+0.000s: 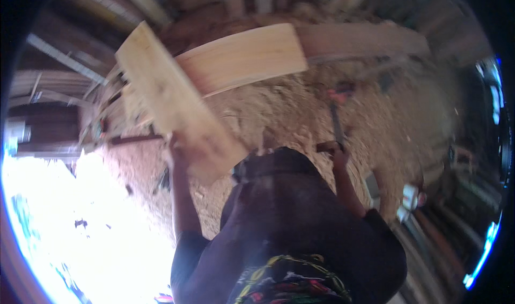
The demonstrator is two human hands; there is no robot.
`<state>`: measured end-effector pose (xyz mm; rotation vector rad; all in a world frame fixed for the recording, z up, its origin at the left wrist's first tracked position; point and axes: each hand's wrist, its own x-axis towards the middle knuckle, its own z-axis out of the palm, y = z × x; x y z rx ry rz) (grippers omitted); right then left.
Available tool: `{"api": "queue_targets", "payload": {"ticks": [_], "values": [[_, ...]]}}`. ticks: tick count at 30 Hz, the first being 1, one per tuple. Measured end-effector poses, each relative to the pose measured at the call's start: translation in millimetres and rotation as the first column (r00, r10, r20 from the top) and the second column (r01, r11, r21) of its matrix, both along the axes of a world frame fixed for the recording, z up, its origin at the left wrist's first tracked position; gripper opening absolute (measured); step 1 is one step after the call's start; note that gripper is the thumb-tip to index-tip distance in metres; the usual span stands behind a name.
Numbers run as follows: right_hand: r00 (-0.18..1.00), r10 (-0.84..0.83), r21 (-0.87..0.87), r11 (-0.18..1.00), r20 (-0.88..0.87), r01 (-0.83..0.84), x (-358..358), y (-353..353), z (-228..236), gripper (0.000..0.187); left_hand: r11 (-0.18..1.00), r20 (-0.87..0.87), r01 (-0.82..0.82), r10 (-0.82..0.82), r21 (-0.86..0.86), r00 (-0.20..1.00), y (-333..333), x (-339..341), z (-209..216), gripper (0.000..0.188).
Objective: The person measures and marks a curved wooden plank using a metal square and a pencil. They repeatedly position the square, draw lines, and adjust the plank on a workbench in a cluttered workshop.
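My left hand (pixel 176 153) is closed on the left edge of a pale wooden plank (pixel 174 97). The plank slants from the far left down toward my waist. My right hand (pixel 339 156), at my right side, is closed around a dark L-shaped tool (pixel 336 123) with a long straight part pointing away from me and a short brown part to the left. Motion blur hides its exact kind. Beyond the held plank lies a second pale board (pixel 247 57), its left end partly behind it.
A brown board (pixel 365 40) continues right of the pale one. A red and black object (pixel 341 91) lies on the sawdust-covered ground (pixel 391 121). Stacked timber (pixel 75 57) stands at the left. A white container (pixel 410 197) is at the right. Bright light floods the lower left.
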<state>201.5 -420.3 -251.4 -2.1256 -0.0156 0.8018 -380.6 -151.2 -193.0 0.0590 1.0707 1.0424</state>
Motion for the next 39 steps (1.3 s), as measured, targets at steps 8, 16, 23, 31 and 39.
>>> {"api": "queue_targets", "payload": {"ticks": [8, 16, 23, 31, 39], "values": [[0.998, 0.07, 0.174, 0.982, -0.005, -0.068, 8, 31, 9, 0.037, 0.963, -0.347, 0.165, -0.084, 0.211, 0.934, 20, 179, 5, 0.066], [0.992, 0.017, 0.126, 0.992, 0.125, -0.033, -16, -17, -34, 0.035, 0.755, -0.35, 0.655, -0.605, 0.032, 0.715, 78, 264, 34, 0.051], [0.963, -0.249, 0.199, 0.943, -0.102, 0.265, -57, -19, 17, 0.041, 0.582, -0.742, 0.812, -0.524, 0.046, 0.418, 85, 214, 62, 0.028], [0.853, -0.506, 0.343, 0.785, -0.128, 0.517, -112, 24, 58, 0.043, 0.48, -0.973, 0.855, 0.207, 0.196, 0.107, 186, 93, 79, 0.042], [0.909, -0.356, 0.604, 0.683, -0.215, 0.411, -160, 132, 120, 0.033, 0.308, -0.915, 0.942, 0.328, -0.132, -0.235, 288, 81, 52, 0.101]]}}
